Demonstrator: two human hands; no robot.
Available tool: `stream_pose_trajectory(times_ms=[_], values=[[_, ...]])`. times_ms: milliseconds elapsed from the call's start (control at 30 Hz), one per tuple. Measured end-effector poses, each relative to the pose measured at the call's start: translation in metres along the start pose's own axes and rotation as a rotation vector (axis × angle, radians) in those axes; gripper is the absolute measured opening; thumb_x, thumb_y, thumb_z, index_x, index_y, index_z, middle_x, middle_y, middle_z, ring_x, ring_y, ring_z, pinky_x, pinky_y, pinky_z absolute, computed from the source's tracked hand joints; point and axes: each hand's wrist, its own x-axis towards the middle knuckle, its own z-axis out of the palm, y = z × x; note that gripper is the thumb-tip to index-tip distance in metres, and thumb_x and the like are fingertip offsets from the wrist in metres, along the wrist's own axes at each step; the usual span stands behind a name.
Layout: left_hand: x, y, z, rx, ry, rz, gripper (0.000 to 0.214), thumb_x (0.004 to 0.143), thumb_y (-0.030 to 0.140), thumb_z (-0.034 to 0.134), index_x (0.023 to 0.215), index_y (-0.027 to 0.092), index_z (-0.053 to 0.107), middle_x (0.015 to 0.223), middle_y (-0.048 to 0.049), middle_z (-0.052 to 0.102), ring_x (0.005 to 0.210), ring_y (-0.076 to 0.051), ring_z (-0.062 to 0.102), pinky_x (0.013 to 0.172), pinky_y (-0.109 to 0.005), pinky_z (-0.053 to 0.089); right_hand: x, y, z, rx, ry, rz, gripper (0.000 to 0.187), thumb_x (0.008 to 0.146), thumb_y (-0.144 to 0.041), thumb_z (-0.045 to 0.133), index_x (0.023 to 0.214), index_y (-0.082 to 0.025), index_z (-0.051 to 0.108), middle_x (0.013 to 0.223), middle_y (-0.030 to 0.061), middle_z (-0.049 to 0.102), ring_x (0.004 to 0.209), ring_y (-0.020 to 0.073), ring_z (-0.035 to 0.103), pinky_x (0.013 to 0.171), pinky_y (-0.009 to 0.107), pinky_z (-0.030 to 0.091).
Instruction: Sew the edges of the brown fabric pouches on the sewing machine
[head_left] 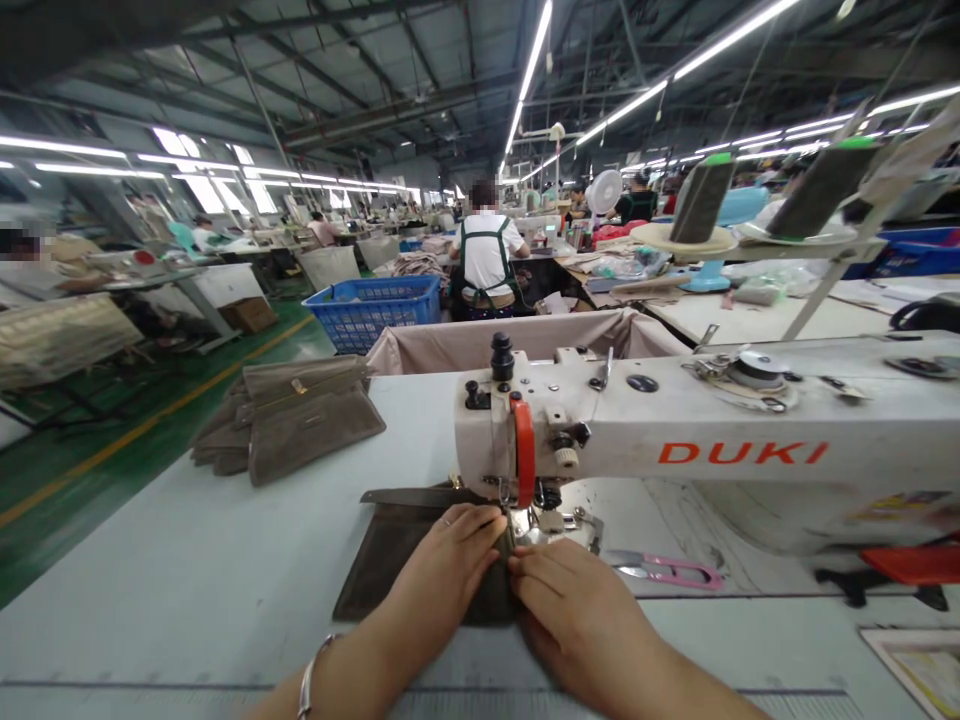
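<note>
The left hand lies flat on a dark brown cloth. Its fingers are stretched out and press the cloth down on the table. They grip nothing. A thin bracelet sits on that wrist.

The right hand lies just beside it, and the fingertips of the two hands nearly touch. Its fingers are bent a little and press on the right edge of the cloth. I cannot tell if they pinch it.

The cloth lies flat in front of the person, and its far edge goes under the foot of the sewing machine. The machine is white with red letters on its side.

Small pink snips lie on the table just right of the right hand.

A pile of brown bags sits well away, on the far left of the table. Behind it stands a blue basket on the floor. A person in a white shirt sits farther back, facing away.
</note>
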Motion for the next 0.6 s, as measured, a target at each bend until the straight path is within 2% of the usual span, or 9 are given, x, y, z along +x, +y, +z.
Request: stream_pose_trajectory(times_ms=[133, 367, 600], values=[[-0.0007, 0.0010, 0.0021, -0.008, 0.011, 0.015, 0.035, 0.091, 0.004, 0.053, 0.122, 0.018, 0.057, 0.125, -0.0066, 0.062, 0.118, -0.022, 0.056, 0.105, -0.041, 0.048, 0.0003, -0.0004, -0.0016, 0.007, 0.006, -0.021, 0.022, 0.084, -0.005, 0.052, 0.100, -0.013, 0.064, 0.097, 0.0073, 0.069, 0.094, 0.0204, 0.062, 0.088, 0.035, 0.051], [-0.0038, -0.0049, 0.0066, -0.056, -0.023, -0.047, 0.038, 0.088, 0.004, 0.059, 0.124, 0.018, 0.056, 0.126, -0.0064, 0.062, 0.119, -0.023, 0.055, 0.106, -0.044, 0.047, 0.0026, -0.0014, -0.0001, 0.009, -0.004, -0.014, 0.023, 0.076, -0.005, 0.057, 0.096, -0.012, 0.065, 0.097, 0.0084, 0.069, 0.097, 0.0222, 0.063, 0.090, 0.036, 0.051], [0.0009, -0.0063, 0.0052, -0.064, -0.034, -0.033, 0.034, 0.092, 0.005, 0.055, 0.123, 0.019, 0.055, 0.126, -0.0064, 0.061, 0.120, -0.022, 0.054, 0.108, -0.043, 0.045, 0.0045, -0.0008, -0.0027, 0.008, 0.010, -0.002, 0.024, 0.079, -0.006, 0.055, 0.099, -0.013, 0.066, 0.099, 0.0084, 0.070, 0.099, 0.0217, 0.063, 0.092, 0.036, 0.050]])
